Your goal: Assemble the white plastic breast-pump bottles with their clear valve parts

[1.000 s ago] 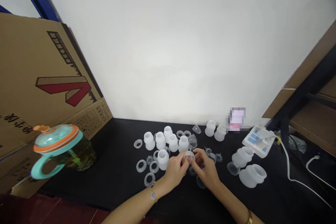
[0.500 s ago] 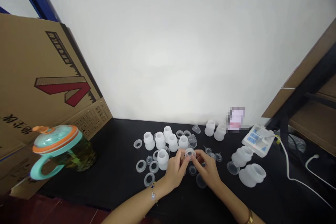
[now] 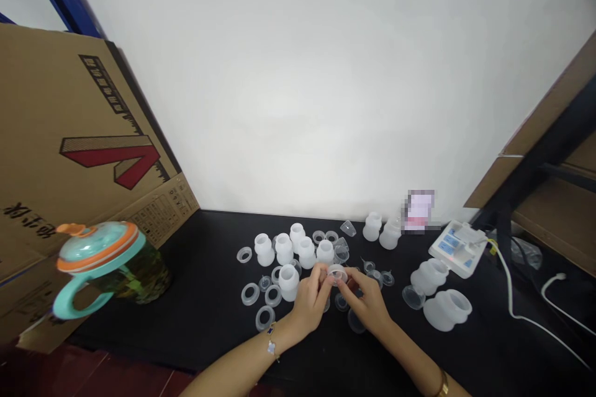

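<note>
My left hand (image 3: 310,302) and my right hand (image 3: 365,299) meet over the black table (image 3: 209,322), both pinching one small clear plastic ring part (image 3: 336,274) between their fingertips. Just behind the hands stands a cluster of white translucent silicone cups (image 3: 298,248). Several clear rings (image 3: 251,293) lie to the left of my left hand, and small clear valve pieces (image 3: 379,276) lie to the right of my right hand. Part of the held piece is hidden by my fingers.
A teal and orange lidded mug (image 3: 105,263) stands at the left in front of a leaning cardboard box (image 3: 69,149). Larger white cups (image 3: 447,310) and a white device (image 3: 459,248) with a cable (image 3: 516,310) sit at the right. A dark shelf frame (image 3: 535,167) rises at far right.
Both hands have stayed together on the small clear part and shifted slightly up and back toward the cups. Nothing else has moved.
</note>
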